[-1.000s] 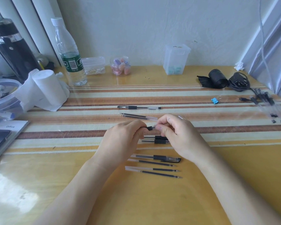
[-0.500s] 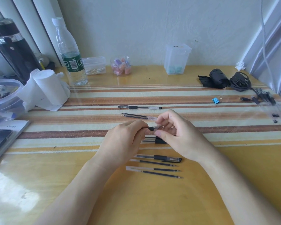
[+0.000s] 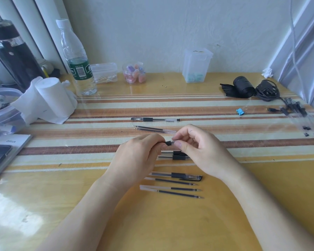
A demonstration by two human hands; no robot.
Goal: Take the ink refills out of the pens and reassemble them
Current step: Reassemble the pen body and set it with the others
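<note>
The person holds a pen in the air above the striped middle of the table, between both hands. The left hand has its fingers curled round the barrel end and hides most of it, so only the black grip shows between the hands. The right hand pinches the clear tip end between thumb and forefinger, its other fingers loosely bent and clear of the pen. Just below the hands two pen barrels with black grips lie side by side on the table. Nearer the person lie a capped pen and three loose refills in rough parallel rows. Beyond the hands lie two more refills side by side and, farther back, a whole pen. A water bottle and a tissue roll stand at the far left, and a blue binder clip lies to the right.
</note>
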